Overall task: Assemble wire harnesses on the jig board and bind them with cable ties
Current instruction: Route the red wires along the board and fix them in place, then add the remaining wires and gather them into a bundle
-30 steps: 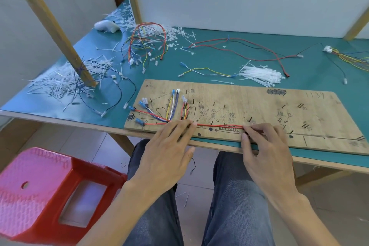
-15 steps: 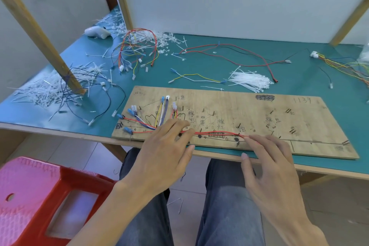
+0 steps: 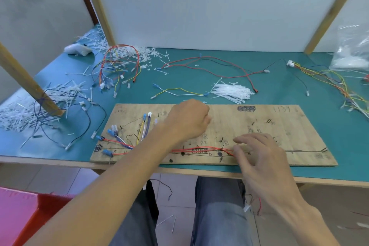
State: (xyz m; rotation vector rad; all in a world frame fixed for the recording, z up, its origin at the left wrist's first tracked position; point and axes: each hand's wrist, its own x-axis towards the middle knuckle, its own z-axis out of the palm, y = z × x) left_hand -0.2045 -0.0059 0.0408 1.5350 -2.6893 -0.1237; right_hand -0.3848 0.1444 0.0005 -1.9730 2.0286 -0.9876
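Lying beside right grip [image 3: 259,158] (thumb touching): red wires [image 3: 199,149].

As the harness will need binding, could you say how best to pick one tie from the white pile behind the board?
Pinch a stray tip at the left edge of the cable tie pile, from the left: ends fan apart there, while the right side lies packed.

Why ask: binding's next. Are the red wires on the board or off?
On: thin red wires lie along the plywood jig board, right hand at their end.
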